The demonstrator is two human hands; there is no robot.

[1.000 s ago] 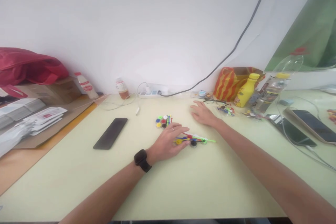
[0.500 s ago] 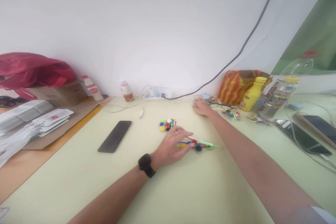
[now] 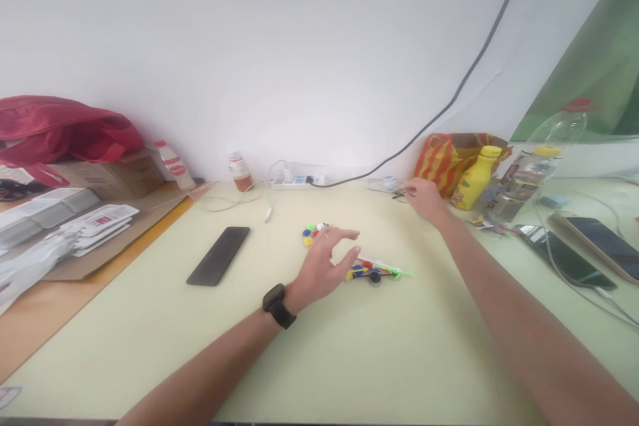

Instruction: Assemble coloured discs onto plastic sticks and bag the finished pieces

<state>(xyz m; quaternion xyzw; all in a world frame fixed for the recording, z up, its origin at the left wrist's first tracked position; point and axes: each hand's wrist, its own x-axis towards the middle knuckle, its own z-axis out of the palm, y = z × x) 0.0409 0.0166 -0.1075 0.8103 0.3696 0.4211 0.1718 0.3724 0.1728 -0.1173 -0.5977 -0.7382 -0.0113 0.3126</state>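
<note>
My left hand (image 3: 324,266), with a black watch on its wrist, hovers with thumb and fingers spread and nothing between them. Close to its fingertips lies a cluster of thin coloured sticks and small round discs (image 3: 372,271). A second group of coloured discs (image 3: 308,234) sits just behind this hand and is partly covered by it. Farther back on the right, my right hand (image 3: 424,198) is at the table's far side with its fingers bent together. A dark piece of the eyeglasses (image 3: 398,196) shows by its fingertips; the hand hides the rest, so its grip is unclear.
A black phone (image 3: 218,256) lies left of the hands. Along the wall stand a power strip (image 3: 294,181), a small bottle (image 3: 240,172) and a striped bag (image 3: 434,163). A yellow bottle (image 3: 476,180), clear bottles and two more phones (image 3: 564,254) occupy the right side.
My right hand has moved right, from beside the eyeglasses to over them, covering them and the small coloured bits there. My left hand has lifted off the sticks, its thumb and fingers wider apart.
</note>
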